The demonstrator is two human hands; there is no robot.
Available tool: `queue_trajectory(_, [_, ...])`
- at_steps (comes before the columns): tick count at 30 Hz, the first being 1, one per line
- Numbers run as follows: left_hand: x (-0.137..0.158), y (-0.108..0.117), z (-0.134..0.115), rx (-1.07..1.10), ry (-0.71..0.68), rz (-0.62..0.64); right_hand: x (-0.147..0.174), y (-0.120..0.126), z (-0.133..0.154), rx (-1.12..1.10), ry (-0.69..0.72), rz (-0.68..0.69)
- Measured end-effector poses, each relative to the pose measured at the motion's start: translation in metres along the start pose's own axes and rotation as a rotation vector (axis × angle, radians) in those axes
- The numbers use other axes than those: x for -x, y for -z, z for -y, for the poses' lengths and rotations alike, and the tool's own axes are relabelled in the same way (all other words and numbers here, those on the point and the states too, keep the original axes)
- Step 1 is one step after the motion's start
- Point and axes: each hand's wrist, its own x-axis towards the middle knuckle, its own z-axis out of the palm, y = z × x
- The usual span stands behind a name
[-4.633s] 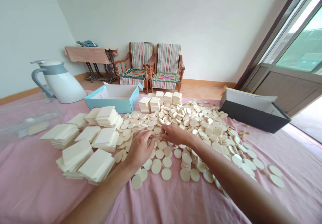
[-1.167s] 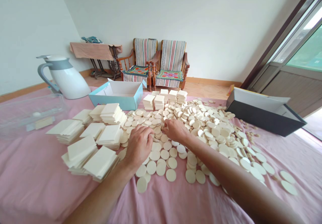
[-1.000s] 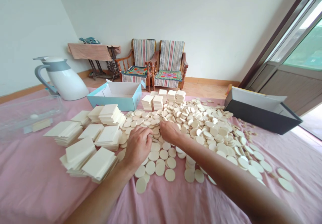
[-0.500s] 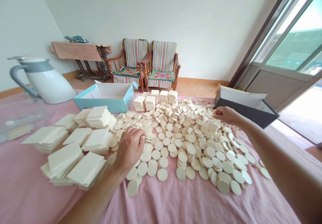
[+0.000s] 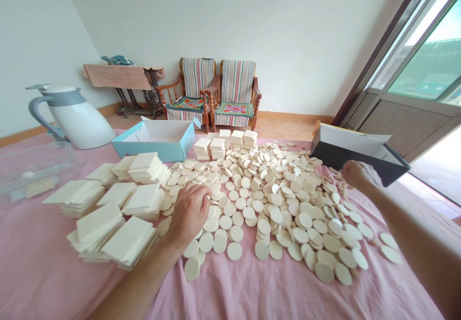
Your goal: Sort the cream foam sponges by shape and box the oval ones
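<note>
My left hand point(image 5: 191, 208) rests on the left part of a wide heap of pale round wooden discs point(image 5: 275, 214). Its fingers are curled in and pressed together, and whatever is under them is hidden. Over at the right edge of the heap, my right hand point(image 5: 360, 173) is closed, just in front of a black box point(image 5: 363, 154) with a white inside. Small pale pieces point(image 5: 338, 178) lie on the cloth near its fingers. I cannot see what, if anything, it grips. Square wooden tiles point(image 5: 129, 238) stand in several stacks left of my left hand.
Behind the heap are more tile stacks point(image 5: 218, 147) and an open light-blue box point(image 5: 154, 148). A white and grey jug point(image 5: 81, 123) and a clear plastic container point(image 5: 36, 166) are at the left. Pink cloth point(image 5: 230, 291) covers the surface. Two chairs point(image 5: 236, 92) stand by the wall.
My right hand has moved right and slightly nearer, from the heap's edge to in front of the black box. My left hand stays at the same discs. The view has shifted slightly.
</note>
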Motion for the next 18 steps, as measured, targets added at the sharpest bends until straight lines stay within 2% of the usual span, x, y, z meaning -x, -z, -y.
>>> queue_trajectory(2, [0.000,0.001,-0.001,0.010,-0.001,-0.010,0.006,0.007,0.038,0.045,0.041,0.036])
queue_trajectory(7, [0.002,0.005,-0.004,0.035,0.002,-0.060,0.051,0.005,0.177,-0.156,0.562,0.225])
queue_trajectory(9, [0.002,0.005,-0.004,0.036,0.009,-0.073,0.066,-0.004,0.225,-0.133,0.795,0.306])
queue_trajectory(11, [0.002,0.005,-0.004,0.038,0.020,-0.074,0.070,-0.016,0.263,-0.081,0.926,0.343])
queue_trajectory(13, [0.002,0.005,-0.004,0.041,0.027,-0.062,0.063,-0.027,0.290,-0.044,0.952,0.376])
queue_trajectory(18, [0.001,0.008,-0.005,0.044,0.037,-0.051,0.034,-0.048,0.323,0.045,0.798,0.574])
